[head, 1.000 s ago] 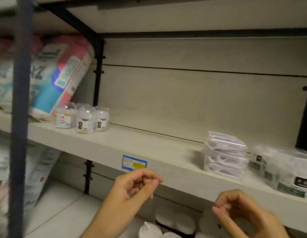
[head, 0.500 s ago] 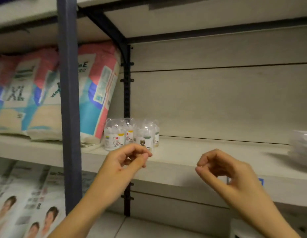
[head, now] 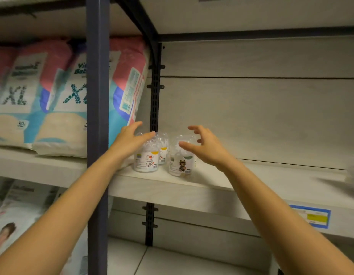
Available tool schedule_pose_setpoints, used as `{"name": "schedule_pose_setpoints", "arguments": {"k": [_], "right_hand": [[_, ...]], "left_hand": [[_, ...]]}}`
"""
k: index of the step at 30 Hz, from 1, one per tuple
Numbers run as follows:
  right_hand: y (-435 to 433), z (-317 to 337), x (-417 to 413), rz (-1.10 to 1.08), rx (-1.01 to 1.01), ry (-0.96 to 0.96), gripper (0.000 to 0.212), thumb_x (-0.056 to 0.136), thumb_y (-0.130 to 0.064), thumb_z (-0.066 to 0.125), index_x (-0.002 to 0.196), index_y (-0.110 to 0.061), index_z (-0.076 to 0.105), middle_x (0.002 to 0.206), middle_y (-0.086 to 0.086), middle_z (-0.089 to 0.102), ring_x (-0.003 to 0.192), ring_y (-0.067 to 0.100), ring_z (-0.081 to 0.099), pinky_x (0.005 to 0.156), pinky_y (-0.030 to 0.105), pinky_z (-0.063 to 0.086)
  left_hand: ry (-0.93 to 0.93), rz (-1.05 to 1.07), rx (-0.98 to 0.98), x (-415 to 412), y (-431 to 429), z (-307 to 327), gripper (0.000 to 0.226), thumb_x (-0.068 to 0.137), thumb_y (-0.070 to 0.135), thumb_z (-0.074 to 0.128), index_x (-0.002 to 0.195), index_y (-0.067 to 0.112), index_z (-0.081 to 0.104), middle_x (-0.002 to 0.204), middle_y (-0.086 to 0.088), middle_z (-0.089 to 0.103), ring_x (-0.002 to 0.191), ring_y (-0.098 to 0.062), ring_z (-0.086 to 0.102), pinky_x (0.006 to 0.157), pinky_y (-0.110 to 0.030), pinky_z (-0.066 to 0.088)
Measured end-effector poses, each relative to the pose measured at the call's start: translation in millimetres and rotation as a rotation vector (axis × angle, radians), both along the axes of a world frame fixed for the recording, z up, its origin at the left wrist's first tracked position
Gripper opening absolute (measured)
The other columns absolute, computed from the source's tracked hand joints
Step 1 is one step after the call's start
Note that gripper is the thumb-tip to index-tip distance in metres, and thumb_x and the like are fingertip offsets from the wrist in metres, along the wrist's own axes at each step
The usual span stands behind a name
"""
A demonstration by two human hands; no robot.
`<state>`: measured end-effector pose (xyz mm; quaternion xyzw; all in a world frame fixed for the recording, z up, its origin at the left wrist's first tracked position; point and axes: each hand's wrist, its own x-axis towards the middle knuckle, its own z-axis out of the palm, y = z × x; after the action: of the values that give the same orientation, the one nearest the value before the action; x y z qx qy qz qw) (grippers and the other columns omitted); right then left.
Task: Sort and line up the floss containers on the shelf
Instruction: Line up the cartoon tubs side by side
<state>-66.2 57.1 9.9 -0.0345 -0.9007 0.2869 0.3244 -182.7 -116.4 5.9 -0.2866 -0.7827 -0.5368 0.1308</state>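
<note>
Evidently mid-reach: left hand (head: 130, 139) and right hand (head: 204, 145), fingers spread, holding nothing, flank the floss containers (head: 146, 158) clustered at the left end of the shelf (head: 192, 187). Next likely calls for gripping and aligning them.

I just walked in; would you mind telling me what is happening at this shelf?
A person stands at a pale shelf that holds at least three small clear floss containers. The left hand is spread open over the white-cat container. The right hand is spread open at the dark-animal container. Neither is gripped yet. A third container stands behind them, beside the diaper packs.
</note>
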Motion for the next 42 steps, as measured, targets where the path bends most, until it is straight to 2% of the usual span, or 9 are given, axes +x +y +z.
{"name": "schedule_pose_setpoints", "arguments": {"k": [5,10,12,16,18,20,25,33,42], "right_hand": [[0.3,-12.9,-19.0,-0.004,-0.014,-0.055,0.064,0.079,-0.043,0.067,0.133,-0.023,0.041,0.140,0.006,0.045,0.122,0.023,0.048,0.100,0.043,0.044],[1.8,-18.5,-21.8,0.009,-0.046,-0.033,0.063,0.079,-0.041,0.067,0.134,-0.024,0.041,0.137,0.009,0.049,0.120,0.024,0.051,0.099,0.045,0.045],[1.6,-17.5,-20.7,0.010,-0.054,-0.032,0.063,0.080,-0.041,0.067,0.134,-0.023,0.041,0.136,0.009,0.049,0.117,0.024,0.052,0.098,0.045,0.046],[6.3,-6.2,-4.9,0.062,-0.169,0.027,0.060,0.077,-0.043,0.069,0.129,-0.027,0.045,0.127,0.004,0.054,0.110,0.024,0.057,0.094,0.045,0.049],[8.8,4.4,12.5,0.103,-0.241,0.049,0.058,0.076,-0.044,0.069,0.128,-0.027,0.048,0.122,0.002,0.057,0.106,0.022,0.060,0.091,0.045,0.052],[9.6,14.2,37.4,0.154,-0.264,0.027,0.059,0.075,-0.045,0.067,0.128,-0.026,0.048,0.118,0.002,0.060,0.101,0.019,0.063,0.086,0.039,0.055],[11.8,22.2,101.6,0.196,-0.246,-0.041,0.068,0.061,-0.052,0.062,0.125,-0.032,0.049,0.106,-0.005,0.066,0.087,0.006,0.068,0.066,0.018,0.055],[38.3,21.6,165.1,0.055,-0.186,-0.045,0.073,0.057,-0.056,0.061,0.125,-0.034,0.048,0.115,-0.005,0.062,0.097,0.012,0.066,0.077,0.028,0.057],[109.6,50.4,215.3,-0.093,-0.065,0.069,0.064,0.060,-0.054,0.064,0.121,-0.041,0.048,0.116,-0.016,0.050,0.099,0.006,0.060,0.082,0.026,0.054]], "left_hand": [[-0.096,-0.077,0.019,-8.9,-1.8,-3.4,0.056,0.082,0.038,0.064,0.131,0.020,0.046,0.138,-0.005,0.045,0.118,-0.018,0.046,0.097,-0.036,0.042],[-0.139,-0.177,0.019,-7.7,-1.4,-7.7,0.052,0.079,0.022,0.070,0.125,0.020,0.044,0.117,-0.002,0.047,0.091,-0.009,0.050,0.065,-0.019,0.043],[-0.111,-0.181,0.026,-3.1,-0.4,-8.0,0.051,0.080,0.021,0.070,0.123,0.019,0.043,0.114,-0.001,0.047,0.085,-0.006,0.049,0.060,-0.017,0.041],[-0.006,-0.127,0.068,11.3,-7.2,2.6,0.047,0.076,0.030,0.072,0.116,0.022,0.048,0.107,0.005,0.053,0.090,-0.010,0.053,0.061,-0.021,0.043],[-0.036,-0.167,0.126,22.8,-12.7,13.1,0.046,0.072,0.036,0.074,0.112,0.024,0.053,0.102,0.006,0.059,0.091,-0.009,0.058,0.072,-0.028,0.049],[-0.077,-0.233,0.163,39.1,-16.2,23.1,0.046,0.068,0.038,0.075,0.109,0.024,0.058,0.103,0.004,0.063,0.094,-0.010,0.061,0.078,-0.030,0.051],[-0.080,-0.432,0.031,76.9,-12.0,28.7,0.052,0.055,0.047,0.076,0.101,0.025,0.066,0.101,0.005,0.070,0.095,-0.009,0.065,0.074,-0.029,0.052],[-0.036,-0.558,-0.026,116.5,36.8,23.6,0.056,0.046,0.056,0.074,0.094,0.030,0.066,0.097,0.004,0.072,0.094,-0.011,0.066,0.073,-0.032,0.050],[0.060,-0.527,0.115,173.9,129.4,45.9,0.048,0.069,0.035,0.075,0.111,0.021,0.056,0.104,-0.002,0.060,0.095,-0.014,0.060,0.079,-0.031,0.053]]}}
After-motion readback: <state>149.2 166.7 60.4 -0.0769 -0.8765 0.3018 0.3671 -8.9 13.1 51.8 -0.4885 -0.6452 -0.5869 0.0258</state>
